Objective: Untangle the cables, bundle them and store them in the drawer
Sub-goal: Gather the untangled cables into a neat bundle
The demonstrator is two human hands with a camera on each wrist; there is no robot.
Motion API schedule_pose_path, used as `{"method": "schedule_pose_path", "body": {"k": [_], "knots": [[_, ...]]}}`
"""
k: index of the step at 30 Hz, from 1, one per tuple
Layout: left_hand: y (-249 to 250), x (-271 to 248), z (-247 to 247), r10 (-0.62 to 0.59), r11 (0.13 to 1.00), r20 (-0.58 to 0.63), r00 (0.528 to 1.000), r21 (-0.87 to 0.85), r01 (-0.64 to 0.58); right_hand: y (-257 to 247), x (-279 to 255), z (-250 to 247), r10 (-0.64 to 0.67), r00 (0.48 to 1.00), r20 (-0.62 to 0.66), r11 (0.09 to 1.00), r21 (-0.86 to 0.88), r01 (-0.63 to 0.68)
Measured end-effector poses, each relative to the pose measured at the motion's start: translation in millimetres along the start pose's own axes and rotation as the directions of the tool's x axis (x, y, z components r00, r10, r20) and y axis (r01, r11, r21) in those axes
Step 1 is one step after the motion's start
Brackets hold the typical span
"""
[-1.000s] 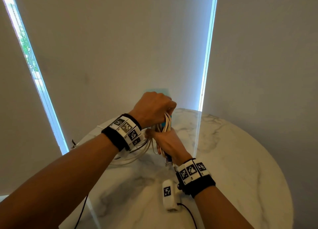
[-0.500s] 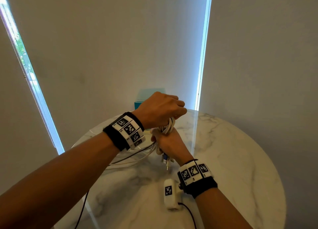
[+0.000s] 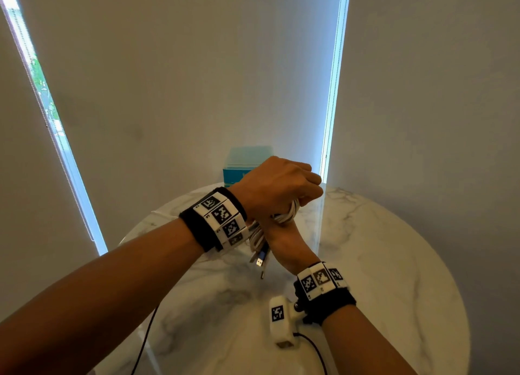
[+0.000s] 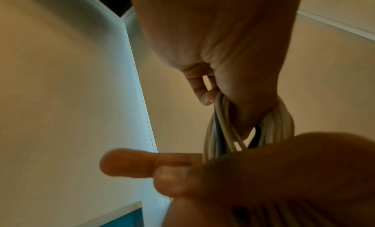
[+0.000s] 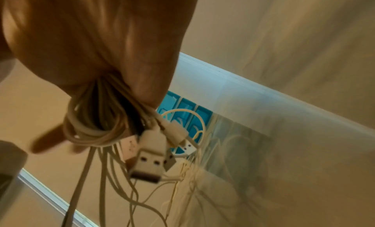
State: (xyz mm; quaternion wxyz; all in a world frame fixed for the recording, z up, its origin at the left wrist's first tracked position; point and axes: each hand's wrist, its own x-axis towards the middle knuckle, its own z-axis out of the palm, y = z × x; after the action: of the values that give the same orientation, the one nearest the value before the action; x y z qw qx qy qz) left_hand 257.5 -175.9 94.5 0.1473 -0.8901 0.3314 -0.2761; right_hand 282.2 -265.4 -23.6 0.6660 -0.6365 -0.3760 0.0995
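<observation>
A bundle of white cables (image 3: 287, 215) is held above the round marble table (image 3: 394, 262). My left hand (image 3: 275, 186) grips its top from above, fingers curled round the strands. My right hand (image 3: 284, 239) grips the bundle just below. USB plugs (image 3: 260, 259) hang from the bundle, one with a blue sleeve. In the right wrist view my right hand (image 5: 91, 38) clutches the coiled cables (image 5: 91, 123), with plugs (image 5: 146, 163) and several loose strands dangling under it. The left wrist view shows my left hand (image 4: 223, 46) closed on the white loops (image 4: 278, 123).
A blue drawer unit (image 3: 242, 163) stands at the table's far edge, behind my hands; its blue fronts (image 5: 182, 108) show in the right wrist view. Grey blinds (image 3: 197, 79) hang close behind the table. A thin black lead (image 3: 143, 343) runs off my left wrist.
Both hands have risen a little and shifted right with the bundle. The loose strands that trailed left over the table are drawn in under my left wrist.
</observation>
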Motion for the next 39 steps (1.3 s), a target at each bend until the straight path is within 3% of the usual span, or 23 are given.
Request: {"method": "schedule_pose_path", "body": {"k": [3, 6, 8, 10, 11, 12, 13, 15, 20, 23, 25, 27, 30, 32, 35, 37, 39], "knots": [[0, 3, 7, -0.068, 0.997, -0.039, 0.997, -0.052, 0.065, -4, 3, 8, 0.135, 0.991, -0.019, 0.967, 0.221, -0.127], [-6, -7, 20, -0.327, 0.917, 0.004, 0.945, -0.241, 0.318, 3, 11, 15, 0.298, 0.951, -0.087, 0.891, 0.383, -0.244], [-11, -21, 29, -0.503, 0.746, 0.114, 0.857, -0.443, 0.497, 9, 16, 12, 0.318, 0.937, -0.147, 0.853, 0.476, -0.215], [-12, -36, 36, -0.570, 0.473, 0.297, 0.766, -0.644, 0.602, 7, 19, 1, 0.302, 0.932, -0.199, 0.836, 0.525, -0.159], [-12, -45, 40, -0.551, 0.332, 0.422, 0.720, -0.681, 0.653, 6, 19, -6, 0.284, 0.932, -0.224, 0.841, 0.525, -0.130], [-10, -54, 45, -0.493, 0.246, 0.537, 0.684, -0.668, 0.702, 4, 20, -13, 0.267, 0.932, -0.244, 0.847, 0.522, -0.106], [-8, -64, 51, -0.417, 0.225, 0.626, 0.658, -0.631, 0.743, 5, 21, -19, 0.256, 0.931, -0.259, 0.849, 0.521, -0.088], [-5, -80, 66, -0.305, 0.270, 0.714, 0.630, -0.570, 0.776, 8, 24, -29, 0.243, 0.933, -0.264, 0.823, 0.565, -0.055], [-7, -84, 75, -0.395, 0.347, 0.625, 0.673, -0.577, 0.739, 10, 27, -46, 0.252, 0.942, -0.221, 0.668, 0.744, -0.004], [-12, -82, 72, -0.368, 0.326, 0.696, 0.616, -0.524, 0.787, 5, 27, -56, 0.231, 0.957, -0.175, 0.620, 0.784, -0.006], [-18, -87, 68, -0.308, 0.380, 0.763, 0.568, -0.449, 0.809, 4, 24, -67, 0.266, 0.945, -0.190, 0.617, 0.787, -0.016], [-25, -99, 60, -0.270, 0.441, 0.778, 0.567, -0.424, 0.791, 4, 23, -80, 0.304, 0.923, -0.235, 0.615, 0.789, -0.001], [-41, -122, 52, -0.382, 0.510, 0.665, 0.642, -0.427, 0.746, 4, 23, -97, 0.331, 0.897, -0.292, 0.578, 0.814, 0.051], [-52, -135, 52, -0.521, 0.580, 0.572, 0.633, -0.307, 0.755, 7, 22, -103, 0.333, 0.889, -0.316, 0.556, 0.827, 0.086], [-63, -144, 51, -0.653, 0.484, 0.478, 0.588, -0.334, 0.809, 9, 23, -103, 0.323, 0.885, -0.334, 0.550, 0.827, 0.111], [-67, -148, 47, -0.667, 0.460, 0.447, 0.597, -0.383, 0.801, 9, 23, -101, 0.324, 0.881, -0.345, 0.568, 0.815, 0.110], [-70, -153, 47, -0.653, 0.496, 0.437, 0.618, -0.371, 0.785, 10, 24, -101, 0.330, 0.872, -0.362, 0.578, 0.808, 0.116]]}}
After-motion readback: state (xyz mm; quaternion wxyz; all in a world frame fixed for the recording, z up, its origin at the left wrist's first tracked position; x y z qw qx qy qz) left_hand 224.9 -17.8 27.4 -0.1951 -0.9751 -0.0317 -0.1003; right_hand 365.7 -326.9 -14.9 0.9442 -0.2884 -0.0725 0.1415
